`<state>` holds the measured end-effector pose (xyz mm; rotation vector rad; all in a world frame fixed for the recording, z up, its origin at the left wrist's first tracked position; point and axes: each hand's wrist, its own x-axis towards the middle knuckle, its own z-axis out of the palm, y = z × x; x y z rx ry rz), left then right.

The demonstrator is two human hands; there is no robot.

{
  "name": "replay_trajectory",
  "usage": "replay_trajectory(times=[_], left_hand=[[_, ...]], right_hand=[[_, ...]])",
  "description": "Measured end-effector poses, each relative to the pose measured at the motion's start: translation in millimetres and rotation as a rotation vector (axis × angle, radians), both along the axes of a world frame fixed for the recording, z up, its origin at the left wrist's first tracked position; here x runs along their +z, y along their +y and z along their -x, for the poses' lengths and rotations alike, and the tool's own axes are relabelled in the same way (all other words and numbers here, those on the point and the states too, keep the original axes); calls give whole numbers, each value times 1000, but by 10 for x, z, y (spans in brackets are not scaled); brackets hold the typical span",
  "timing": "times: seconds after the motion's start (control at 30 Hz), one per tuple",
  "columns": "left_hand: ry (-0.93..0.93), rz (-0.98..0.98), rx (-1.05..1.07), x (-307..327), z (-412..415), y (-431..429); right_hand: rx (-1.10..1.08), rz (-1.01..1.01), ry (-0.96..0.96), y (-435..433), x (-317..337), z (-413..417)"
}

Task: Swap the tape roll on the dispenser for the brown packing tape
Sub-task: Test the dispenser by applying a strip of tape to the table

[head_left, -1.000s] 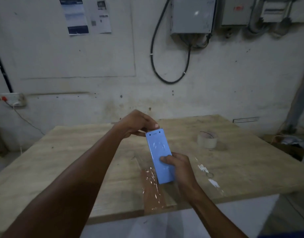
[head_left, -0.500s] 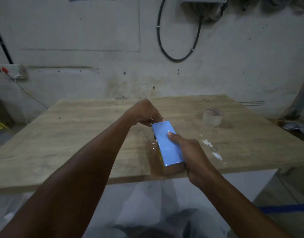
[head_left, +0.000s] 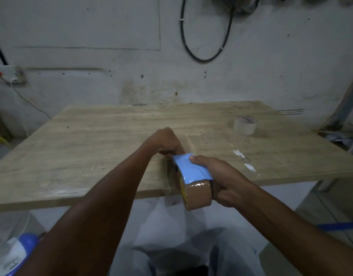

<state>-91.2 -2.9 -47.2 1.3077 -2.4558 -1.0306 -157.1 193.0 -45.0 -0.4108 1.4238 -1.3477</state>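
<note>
A blue tape dispenser with a brown packing tape roll mounted in it is held over the near edge of the wooden table. My right hand grips the dispenser and roll from the right, thumb on the blue top. My left hand pinches at the dispenser's front end; what its fingers hold is hidden. A clear tape roll lies on the table at the far right.
White marks and a small ring lie on the table right of my hands. A blue and white object stands on the floor at lower left. A wall with a hanging black cable is behind the table.
Both hands and the dispenser have come down and nearer to the table's front edge. The brown roll now shows below the blue cover. The view has tilted downward.
</note>
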Motion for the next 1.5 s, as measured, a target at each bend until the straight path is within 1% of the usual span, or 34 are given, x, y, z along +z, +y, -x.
replay_trajectory(times=[0.2,0.33,0.47,0.57,0.67,0.83,0.87,1.0,1.17,1.27,1.5], left_hand=[[-95,155,-25,-106,31,-30],[-130,208,-25,-137,43,-46],[-97,272,-34,-183,34,-57],[-73,362,-50,-232,-6,-82],[-73,422,-104,-232,3,-89],[120,454,-274,-269,192,-72],[114,444,-311,-302,223,-78],[-53,353,-436,-387,257,-90],[-176,479,-455,-512,364,-189],[-167,541,-455,-614,399,-247],[-173,567,-474,-714,441,-339]], right_hand=[[27,-94,-13,-63,147,51],[62,-137,1,-126,196,86],[64,-128,-2,-155,184,90],[58,-131,-9,-163,184,86],[73,-128,0,-169,191,87],[117,-102,-4,-176,185,71],[117,-102,-4,-179,183,70],[114,-116,20,-192,197,76],[129,-182,6,-215,253,92],[169,-236,1,-256,330,94],[179,-317,5,-307,399,-1]])
